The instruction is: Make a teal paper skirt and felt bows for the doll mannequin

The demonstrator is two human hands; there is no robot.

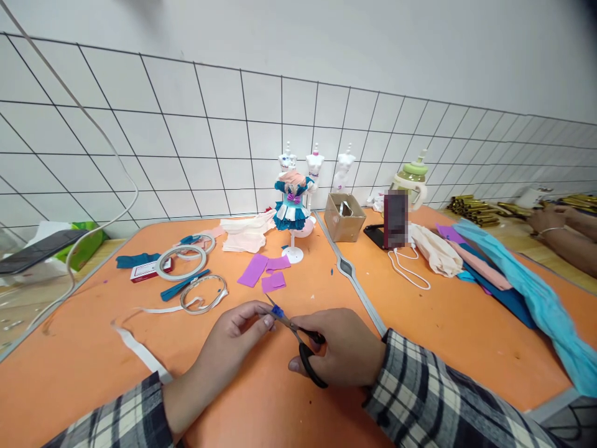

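From where I stand, the dressed form (292, 211) faces the worker, and all the business is in front of it, on the worker's side. There the left hand (228, 339) pinches a blue scrap (278, 311) between thumb and forefinger, and the right hand (342, 345) is closed round the handles of the scissors (293, 326).

My worry is the left fingertips: they sit so near the blades that a careless squeeze could nick them. The scrap is tiny, so a weak pinch could let it twist or drop, and a tilted blade could send a cut crooked. The 3 purple pieces (253, 270) lie between the form and the scissor points, so a forward slip might snag the nearest.

As for the hold, the scrap lies just past the left thumb tip, against the blades, on the form's side of the pinch. The handle loops stand apart, but I can't tell how deep the scrap sits between the edges.
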